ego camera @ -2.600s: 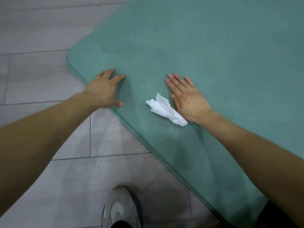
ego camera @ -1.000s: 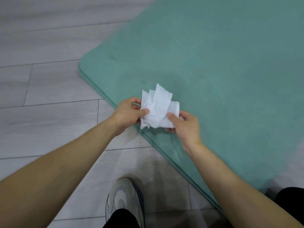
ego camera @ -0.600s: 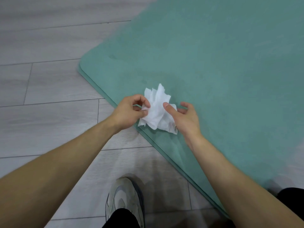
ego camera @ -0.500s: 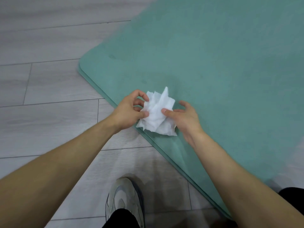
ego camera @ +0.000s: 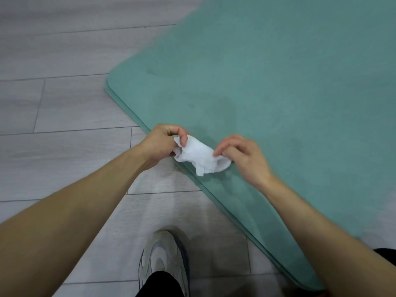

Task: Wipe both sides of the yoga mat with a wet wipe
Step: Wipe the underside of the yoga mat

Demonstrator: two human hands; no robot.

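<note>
Stretching out between both hands, the wet wipe (ego camera: pixel 199 156) now lies lower and flatter than the bunched-up wad of half a second ago. The left hand (ego camera: pixel 159 142) pinches one end, the right hand (ego camera: pixel 242 155) pinches the other. Thin, crumpled and white, it hangs over the rounded edge of the teal, matte yoga mat (ego camera: pixel 267 86), which lies on grey wood-grain planks (ego camera: pixel 64 103). A pale sneaker (ego camera: pixel 162 256) stands below.
</note>
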